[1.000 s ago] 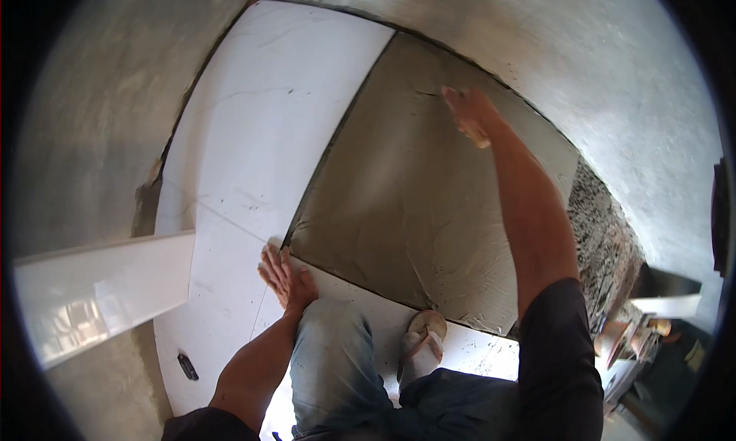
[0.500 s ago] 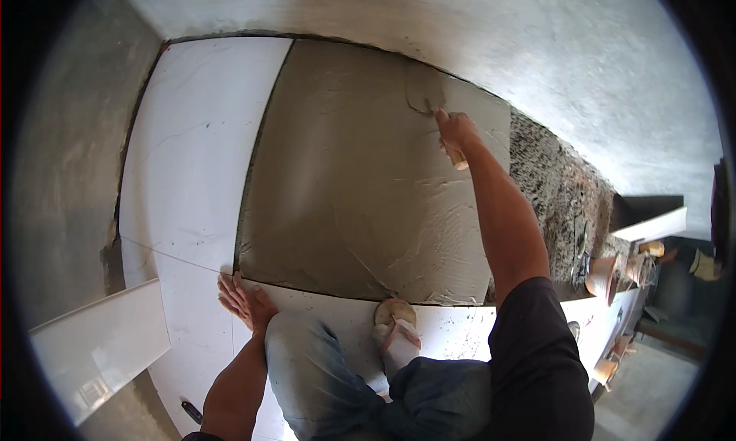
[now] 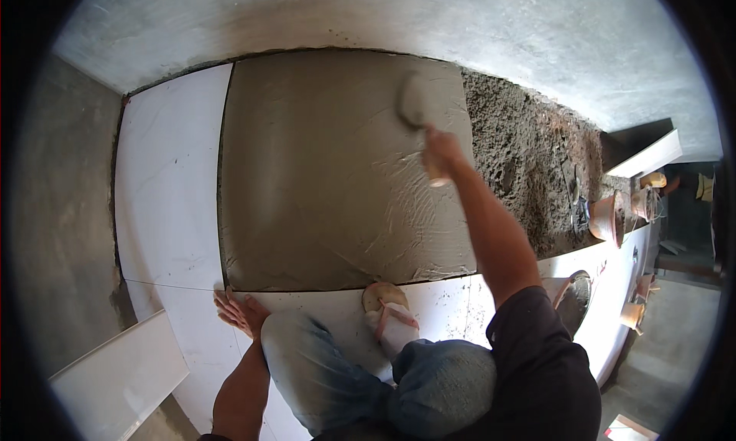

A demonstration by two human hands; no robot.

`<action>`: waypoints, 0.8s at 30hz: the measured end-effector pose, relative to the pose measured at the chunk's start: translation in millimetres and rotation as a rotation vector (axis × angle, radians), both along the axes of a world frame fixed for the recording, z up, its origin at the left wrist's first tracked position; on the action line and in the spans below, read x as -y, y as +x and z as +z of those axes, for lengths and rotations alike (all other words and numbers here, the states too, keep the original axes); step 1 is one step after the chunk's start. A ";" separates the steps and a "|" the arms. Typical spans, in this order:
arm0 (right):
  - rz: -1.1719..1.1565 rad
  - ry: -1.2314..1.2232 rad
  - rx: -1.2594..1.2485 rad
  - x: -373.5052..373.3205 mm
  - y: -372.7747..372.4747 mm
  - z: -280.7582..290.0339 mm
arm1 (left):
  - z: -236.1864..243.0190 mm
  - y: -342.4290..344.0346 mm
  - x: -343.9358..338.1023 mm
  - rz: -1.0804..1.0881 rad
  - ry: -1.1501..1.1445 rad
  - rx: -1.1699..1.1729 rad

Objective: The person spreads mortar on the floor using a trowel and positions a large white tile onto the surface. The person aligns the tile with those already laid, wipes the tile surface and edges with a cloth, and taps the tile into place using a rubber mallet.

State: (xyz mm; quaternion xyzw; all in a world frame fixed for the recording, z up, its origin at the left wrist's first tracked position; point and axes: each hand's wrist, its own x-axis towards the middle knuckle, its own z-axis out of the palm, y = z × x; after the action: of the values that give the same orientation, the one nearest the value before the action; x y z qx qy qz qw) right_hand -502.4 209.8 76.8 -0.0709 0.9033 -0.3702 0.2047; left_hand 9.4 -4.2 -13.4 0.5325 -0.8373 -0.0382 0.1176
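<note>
A square bed of smooth grey mortar (image 3: 307, 165) lies before me, bordered by white marble-look tiles (image 3: 165, 188) at its left and along its near edge. My right hand (image 3: 441, 151) grips a wooden-handled trowel (image 3: 414, 104) over the mortar's upper right; the blade is blurred. Ridged marks show below it. My left hand (image 3: 240, 311) rests open on the tile just outside the near left corner. My sandalled foot (image 3: 387, 311) is on the tile at the near edge.
Rough mortar (image 3: 506, 157) lies at right, with buckets (image 3: 606, 219) and a leaning tile strip (image 3: 642, 154) beyond. A bowl (image 3: 571, 303) sits on the near tiles. A white tile (image 3: 115, 376) leans at lower left. Grey walls (image 3: 360, 16) border the floor at back and left.
The view has swung rightward, revealing more rough mortar and buckets. My right hand moves the trowel over the upper right of the mortar; my left hand stays at the tile corner.
</note>
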 end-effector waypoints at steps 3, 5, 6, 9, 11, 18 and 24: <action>0.174 0.077 0.180 71.5 62.9 -2.9 | -0.7 -1.0 0.4 0.048 0.033 0.034; 0.531 0.070 0.156 104.9 106.9 9.2 | -0.1 -0.9 0.5 0.049 0.032 0.033; 0.668 0.164 0.097 115.4 128.7 16.8 | 0.1 -0.7 0.8 0.044 0.034 0.034; 0.856 0.198 0.013 90.6 178.7 36.8 | -0.4 1.7 1.1 0.032 0.033 0.034; 0.891 0.286 0.132 54.0 178.3 38.5 | -2.6 3.3 1.5 0.029 0.033 0.026; 0.418 0.576 -0.030 -63.2 49.7 24.2 | -3.3 0.1 0.2 0.022 -0.004 0.001; 0.520 0.314 0.020 -99.8 60.6 24.8 | 4.7 -3.5 -1.9 0.041 0.055 -0.015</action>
State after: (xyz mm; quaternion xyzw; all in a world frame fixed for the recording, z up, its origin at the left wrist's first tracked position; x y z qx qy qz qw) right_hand -441.8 309.6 101.6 -0.2634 0.8990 -0.1622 0.3101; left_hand 5.9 -2.3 -8.7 0.5524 -0.8239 -0.0629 0.1098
